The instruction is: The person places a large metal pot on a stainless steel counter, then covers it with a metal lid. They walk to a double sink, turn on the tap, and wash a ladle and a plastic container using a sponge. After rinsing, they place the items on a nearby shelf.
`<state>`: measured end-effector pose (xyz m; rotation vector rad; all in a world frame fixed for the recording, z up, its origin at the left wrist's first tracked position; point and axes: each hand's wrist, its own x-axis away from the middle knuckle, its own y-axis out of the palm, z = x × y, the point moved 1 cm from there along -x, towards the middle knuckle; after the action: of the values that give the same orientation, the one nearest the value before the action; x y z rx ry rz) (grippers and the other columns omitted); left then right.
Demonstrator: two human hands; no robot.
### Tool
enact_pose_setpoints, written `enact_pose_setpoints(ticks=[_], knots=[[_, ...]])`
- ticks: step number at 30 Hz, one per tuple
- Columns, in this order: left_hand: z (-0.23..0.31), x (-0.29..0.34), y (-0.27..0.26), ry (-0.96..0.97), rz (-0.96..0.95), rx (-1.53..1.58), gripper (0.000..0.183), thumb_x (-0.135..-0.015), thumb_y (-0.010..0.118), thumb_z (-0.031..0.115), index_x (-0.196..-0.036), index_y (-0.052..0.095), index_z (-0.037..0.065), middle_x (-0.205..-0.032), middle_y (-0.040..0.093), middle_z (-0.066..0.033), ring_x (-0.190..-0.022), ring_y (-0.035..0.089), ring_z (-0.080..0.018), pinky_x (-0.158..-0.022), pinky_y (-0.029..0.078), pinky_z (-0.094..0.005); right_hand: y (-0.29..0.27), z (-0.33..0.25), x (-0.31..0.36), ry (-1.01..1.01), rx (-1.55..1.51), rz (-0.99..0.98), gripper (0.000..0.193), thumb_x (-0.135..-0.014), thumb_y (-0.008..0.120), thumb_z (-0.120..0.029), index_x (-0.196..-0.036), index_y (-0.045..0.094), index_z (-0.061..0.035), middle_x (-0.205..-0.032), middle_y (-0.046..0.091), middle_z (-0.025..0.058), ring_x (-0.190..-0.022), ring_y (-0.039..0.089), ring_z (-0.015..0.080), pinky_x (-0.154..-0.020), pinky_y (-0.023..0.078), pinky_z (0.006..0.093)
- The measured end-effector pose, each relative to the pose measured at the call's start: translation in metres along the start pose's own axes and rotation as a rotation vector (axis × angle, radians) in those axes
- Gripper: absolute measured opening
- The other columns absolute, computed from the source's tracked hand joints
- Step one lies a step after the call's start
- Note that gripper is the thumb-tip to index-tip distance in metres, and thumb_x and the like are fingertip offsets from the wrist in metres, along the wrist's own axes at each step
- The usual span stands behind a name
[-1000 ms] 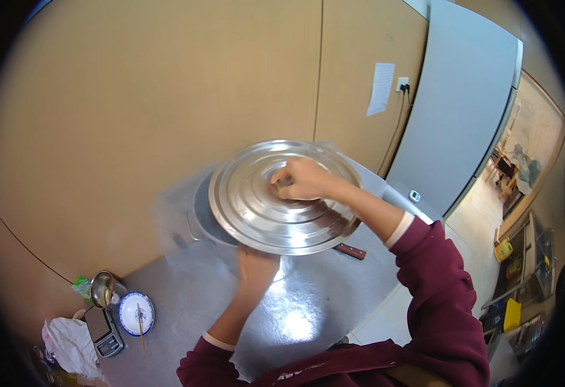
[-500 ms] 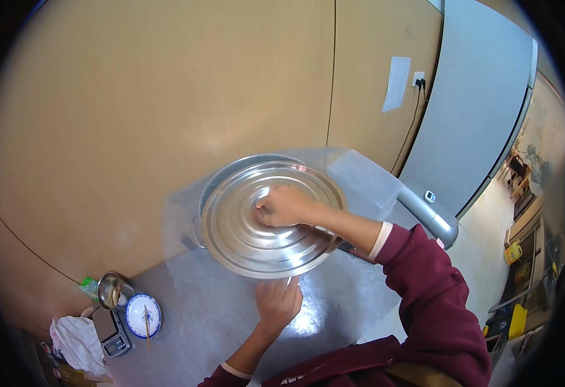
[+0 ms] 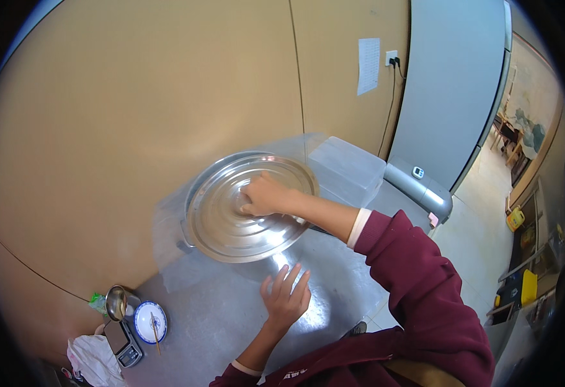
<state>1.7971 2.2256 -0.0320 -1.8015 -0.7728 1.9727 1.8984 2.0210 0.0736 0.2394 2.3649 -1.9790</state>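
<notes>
A large round steel pot lid lies over a wide metal pot, whose far-left rim shows past the lid's edge. At the lid's centre, my right hand is closed on the knob, which its fingers mostly hide. Just in front of the lid's near edge is my left hand, open with fingers spread and holding nothing. It hovers over the grey metal table, apart from the lid. The pot's inside is hidden.
A clear plastic box stands right of the pot, near a silver appliance with a small timer. At the left are a steel cup, a digital scale, a blue-and-white bowl with chopsticks, and a white bag.
The lid has settled lower and farther back onto the pot under my right hand. My left hand has come off its near edge and opened. The view has shifted somewhat.
</notes>
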Motion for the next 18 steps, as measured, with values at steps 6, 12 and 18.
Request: enact_pose_setpoints(ticks=[6,12,18], knots=[[0.022,-0.005,0.008,0.022,0.007,0.12,0.033,-0.073,0.063,0.016,-0.107,0.066,0.017,-0.118,0.059,-0.0024,-0.115,0.051,-0.0195,-0.096,0.029,-0.043,-0.009,0.001,0.024,-0.007,-0.036,0.111,0.043,-0.081,0.059,-0.039,-0.104,0.064,-0.0025,-0.091,0.064,0.0219,-0.094,0.058,0.0387,-0.092,0.039,0.045],[0.055,-0.015,0.027,0.072,0.023,0.279,0.034,-0.074,0.063,0.016,-0.108,0.066,0.018,-0.119,0.058,-0.0023,-0.115,0.05,-0.0201,-0.096,0.029,-0.0449,-0.026,0.003,0.073,-0.001,-0.111,0.166,0.042,-0.079,0.062,-0.037,-0.107,0.065,-0.0046,-0.092,0.065,0.0209,-0.094,0.058,0.0381,-0.086,0.044,0.0465],[0.079,-0.016,0.029,0.15,0.037,0.39,0.029,-0.072,0.066,0.015,-0.101,0.067,0.015,-0.115,0.06,-0.0054,-0.114,0.05,-0.0227,-0.099,0.028,-0.0441,-0.022,-0.008,0.115,-0.095,-0.087,0.061,0.037,-0.079,0.061,-0.034,-0.107,0.065,-0.0107,-0.105,0.063,0.0099,-0.102,0.055,0.0306,-0.08,0.045,0.0454]])
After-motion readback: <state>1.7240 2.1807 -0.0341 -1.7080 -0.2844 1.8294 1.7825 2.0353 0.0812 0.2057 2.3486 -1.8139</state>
